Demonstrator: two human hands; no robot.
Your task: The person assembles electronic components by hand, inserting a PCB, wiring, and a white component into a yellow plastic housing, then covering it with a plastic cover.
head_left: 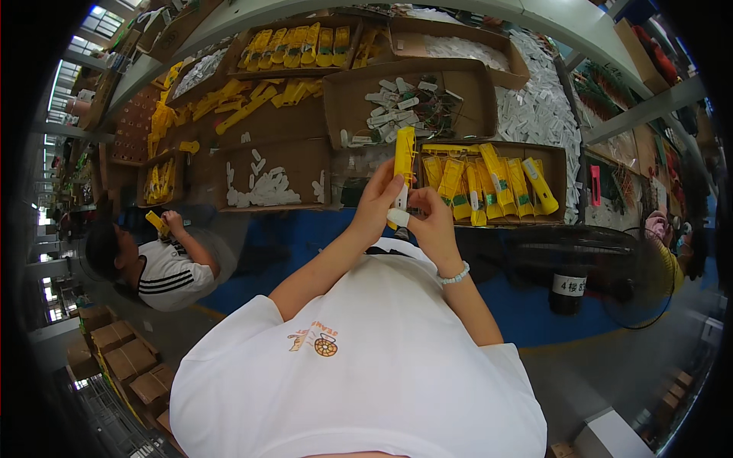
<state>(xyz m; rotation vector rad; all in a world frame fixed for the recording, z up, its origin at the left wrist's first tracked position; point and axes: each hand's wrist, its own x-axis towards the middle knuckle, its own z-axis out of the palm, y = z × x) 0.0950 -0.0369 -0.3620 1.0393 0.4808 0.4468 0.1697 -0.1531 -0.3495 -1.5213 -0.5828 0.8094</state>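
Note:
My left hand point(376, 204) is wrapped round a long yellow plastic housing point(405, 156), which stands upright in front of me with its open, ribbed side to the right. At its lower end sits a small white plastic piece point(402, 200). The fingers of my right hand point(434, 223) are closed on that white piece, against the housing. A white wrap or cover shows at the right thumb tip; which of these it is, I cannot tell. Just right of my hands, a cardboard box point(510, 222) holds several yellow housings point(489, 183), some with white parts fitted.
Ahead is a cardboard box point(412, 69) of white pieces with wires. Left of it, another box point(272, 143) holds white plastic parts. A white pile point(534, 114) lies at right. A fan point(640, 278) stands at lower right. A co-worker point(172, 263) sits at left, holding a yellow part.

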